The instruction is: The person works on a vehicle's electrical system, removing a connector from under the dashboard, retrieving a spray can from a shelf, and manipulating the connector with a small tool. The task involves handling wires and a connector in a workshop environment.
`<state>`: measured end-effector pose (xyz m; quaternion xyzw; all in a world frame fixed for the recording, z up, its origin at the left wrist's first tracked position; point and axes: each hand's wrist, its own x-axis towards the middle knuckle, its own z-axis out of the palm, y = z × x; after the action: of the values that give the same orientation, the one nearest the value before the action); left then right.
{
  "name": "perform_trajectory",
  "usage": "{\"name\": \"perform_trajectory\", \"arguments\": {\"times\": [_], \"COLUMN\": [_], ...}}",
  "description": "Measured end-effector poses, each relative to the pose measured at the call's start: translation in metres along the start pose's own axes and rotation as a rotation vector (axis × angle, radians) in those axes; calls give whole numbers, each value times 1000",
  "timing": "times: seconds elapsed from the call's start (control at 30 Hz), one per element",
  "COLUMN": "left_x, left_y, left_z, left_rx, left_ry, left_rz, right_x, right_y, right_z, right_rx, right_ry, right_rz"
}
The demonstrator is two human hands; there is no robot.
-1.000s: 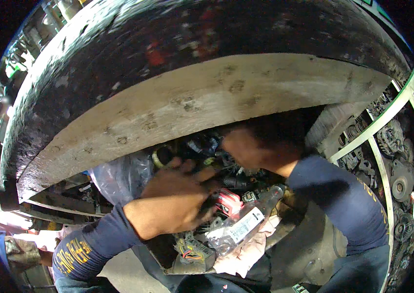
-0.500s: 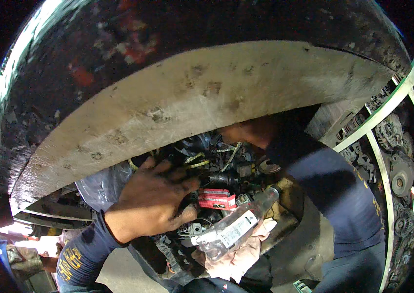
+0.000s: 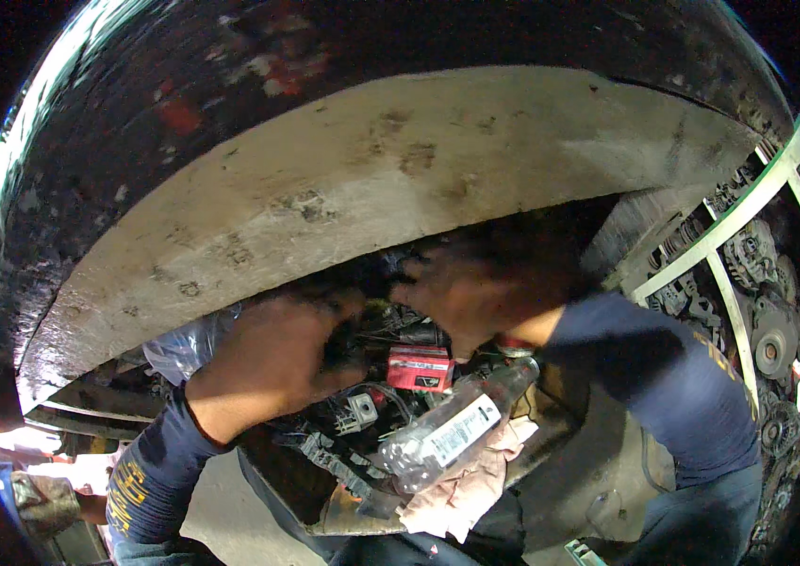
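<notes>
“So, in the head view, which step seems to be in hand?”

“Apparently, loose parts are being reached among by the left hand and the right hand, at the far side of an open bin beneath the edge of the table.”

“And what would be called for by the next move?”

“Probably a clear view of the fingertips, since that far side is darkened by the table's shadow; a sure hold would be needed before anything was lifted.”

“How far open are the hands?”

“On the left, the thumb is held well apart from the fingers, which are bent forward. The right is blurred, its fingers stretched toward the left hand. Whether anything is gripped by either cannot be told.”

“Where is the red box?”

“Among the parts, between the left thumb and the right hand, just beyond the clear bottle, beside which a pink cloth is laid.”
</notes>
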<state>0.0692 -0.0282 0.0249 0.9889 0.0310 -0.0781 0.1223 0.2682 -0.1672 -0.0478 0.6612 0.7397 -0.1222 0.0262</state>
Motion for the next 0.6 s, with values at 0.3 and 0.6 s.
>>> {"name": "perform_trajectory", "arguments": {"times": [0.3, 0.6], "left_x": [-23, -35], "left_y": [-10, -24], "left_z": [-15, -21], "left_rx": [-118, -88], "left_ry": [136, 258], "left_rz": [-77, -124], "right_x": [48, 41], "right_y": [28, 63], "right_z": [11, -1], "right_rx": [283, 287], "right_ry": [15, 233], "right_rz": [62, 64]}}
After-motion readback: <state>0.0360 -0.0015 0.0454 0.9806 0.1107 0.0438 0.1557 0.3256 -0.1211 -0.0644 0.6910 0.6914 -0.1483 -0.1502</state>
